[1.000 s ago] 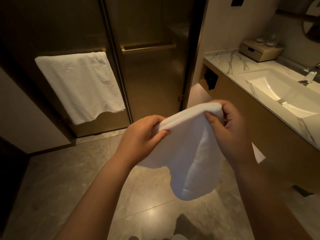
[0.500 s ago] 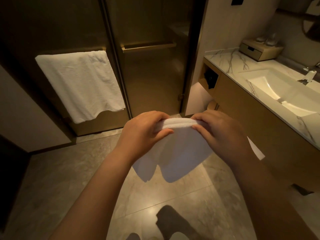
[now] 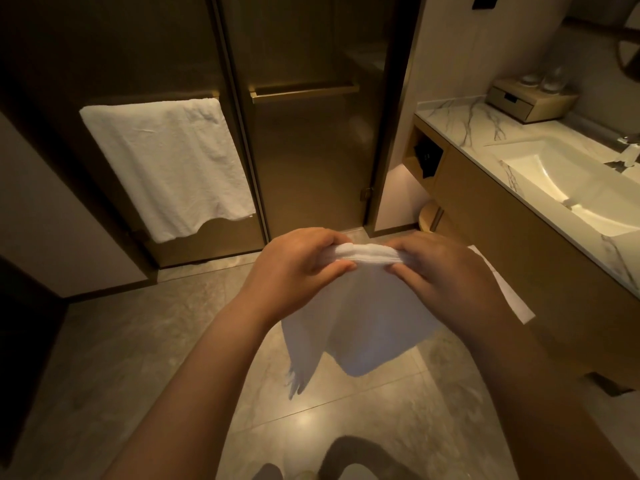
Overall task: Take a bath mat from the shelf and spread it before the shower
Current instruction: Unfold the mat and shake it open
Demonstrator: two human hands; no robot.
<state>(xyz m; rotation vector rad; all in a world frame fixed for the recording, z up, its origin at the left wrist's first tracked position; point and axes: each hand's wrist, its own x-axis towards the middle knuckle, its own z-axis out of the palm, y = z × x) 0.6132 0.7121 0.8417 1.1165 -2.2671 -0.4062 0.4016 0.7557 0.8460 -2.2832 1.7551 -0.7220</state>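
Both forearms reach in from 6 o'clock, hands meeting at frame centre, palms down, knuckles up. Left hand (image 3: 298, 268) pinches the bunched top edge of the white bath mat (image 3: 360, 327) between thumb and curled fingers; right hand (image 3: 446, 275) has the same pinch on the same edge, just beside the left, with a short gathered roll of cloth showing between them. Both hands closed on the mat.

Mat hangs free below the hands, held in the air above the floor, folds loose; lower corners dangle toward 6 o'clock, one narrow tail on the left side. A flat white strip shows past the right wrist at 3 o'clock; can't tell if it belongs to the mat.

Floor (image 3: 131, 358): glossy grey-beige stone tiles, light glare at 6 o'clock, dark shadow near the bottom edge.

Shower door (image 3: 308, 161) at 12 o'clock: tinted glass, bronze frame, horizontal bar handle. At 10 o'clock a white towel (image 3: 166, 168) is draped over a rail on the adjoining glass panel.

At 2–3 o'clock: wood vanity with marble counter (image 3: 460, 123), inset basin (image 3: 568, 188), faucet at the right edge, small wooden drawer box (image 3: 530, 98) with glasses on top at the back
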